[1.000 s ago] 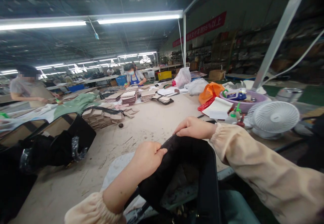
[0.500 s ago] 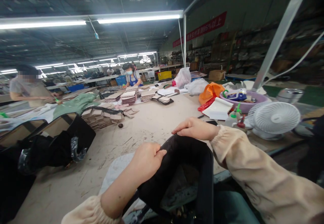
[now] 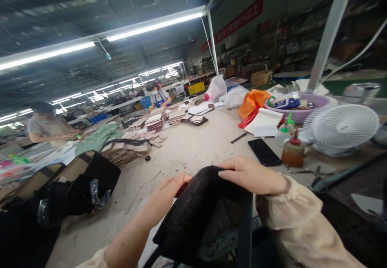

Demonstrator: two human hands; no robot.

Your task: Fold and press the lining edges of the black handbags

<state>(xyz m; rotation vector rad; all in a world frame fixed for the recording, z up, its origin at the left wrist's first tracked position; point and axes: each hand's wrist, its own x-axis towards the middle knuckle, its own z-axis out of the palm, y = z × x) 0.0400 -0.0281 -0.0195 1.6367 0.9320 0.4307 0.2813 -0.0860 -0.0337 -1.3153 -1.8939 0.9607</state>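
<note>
Right hand [image 3: 252,176] lies palm-down on the top rim of a black bag [image 3: 208,215], fingers curled over the edge, gripping it. Left hand [image 3: 165,195] clasps the same rim from the near-left side, fingers wrapped on the fabric; thumb partly hidden behind the rim. The bag is held open at the near edge of the desk [image 3: 187,147], mouth up toward the camera, dark lining visible inside.

Just beyond the right hand, a black phone [image 3: 264,151] lies flat on the desk. Beside it stands a brown glue bottle [image 3: 292,151] with a red cap, and a clear bottle [image 3: 284,132] with a green cap behind. A white fan [image 3: 344,127] sits at the right. A purple basin [image 3: 298,108] with clutter is further back, an orange plastic bag [image 3: 252,100] next to it. At left, more black bags [image 3: 75,183] lie piled. Stacks of cardboard pieces [image 3: 130,149] sit mid-desk. Two other people [image 3: 48,124] work at the far left and far end.
</note>
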